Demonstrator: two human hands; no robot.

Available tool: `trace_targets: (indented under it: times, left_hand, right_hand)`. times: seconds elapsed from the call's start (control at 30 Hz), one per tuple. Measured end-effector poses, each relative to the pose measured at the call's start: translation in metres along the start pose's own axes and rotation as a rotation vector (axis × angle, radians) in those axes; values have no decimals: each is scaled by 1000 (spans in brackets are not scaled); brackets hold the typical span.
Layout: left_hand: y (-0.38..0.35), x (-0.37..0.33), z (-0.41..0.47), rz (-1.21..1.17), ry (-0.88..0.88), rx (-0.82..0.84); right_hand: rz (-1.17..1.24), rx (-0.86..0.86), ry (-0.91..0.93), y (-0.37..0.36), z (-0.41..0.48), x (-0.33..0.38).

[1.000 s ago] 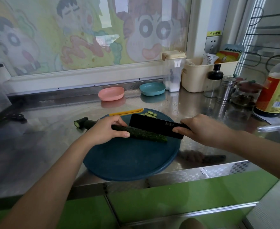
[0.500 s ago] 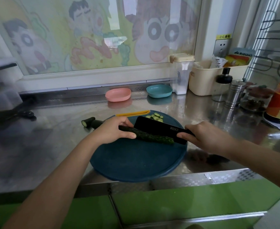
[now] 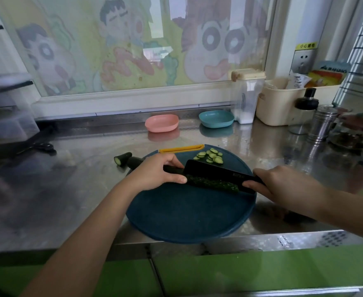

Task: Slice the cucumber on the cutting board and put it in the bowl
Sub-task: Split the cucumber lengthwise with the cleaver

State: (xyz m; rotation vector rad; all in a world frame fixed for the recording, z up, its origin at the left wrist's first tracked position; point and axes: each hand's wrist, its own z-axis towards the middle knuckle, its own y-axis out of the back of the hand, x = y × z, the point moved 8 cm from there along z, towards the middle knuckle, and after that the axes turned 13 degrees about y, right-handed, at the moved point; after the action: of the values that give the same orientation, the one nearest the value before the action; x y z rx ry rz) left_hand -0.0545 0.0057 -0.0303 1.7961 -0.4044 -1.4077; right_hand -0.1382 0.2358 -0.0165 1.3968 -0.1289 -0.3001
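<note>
One cut pending | pins cucumber (image 3: 213, 183) under curled left hand (image 3: 157, 174) | grips black knife (image 3: 216, 171) in right hand (image 3: 283, 185), blade nearly parallel behind cucumber | recommend edge crosswise, fingertips tucked.

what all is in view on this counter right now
cutting board: 1, dark blue, counter's near edge
cucumber: 1, dark green, across the board
cucumber slices: several, pale green, board's far side
cucumber end: 1, green, counter left of board
knife: 1, black, blade against the cucumber
pink bowl: 1, pink, counter's back
teal bowl: 1, teal, right of pink bowl
canister: 1, clear with cream lid, right of teal bowl
shaker: 1, steel, far right
scissors: 1, black, far left
left hand: 1, holds the cucumber
right hand: 1, grips the knife handle
</note>
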Motion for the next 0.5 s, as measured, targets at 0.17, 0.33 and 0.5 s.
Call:
trace_targets:
  times: [0.17, 0.33, 0.5]
  left_hand:
    - [0, -3, -3, -2, -7, 8]
    - [0, -2, -4, -2, -3, -3]
    - [0, 1, -1, 16, 24, 43]
  right_hand:
    - [-130, 85, -13, 2, 1, 7]
    - [-164, 98, -52, 3, 1, 10]
    - [-114, 179, -65, 5, 8, 12]
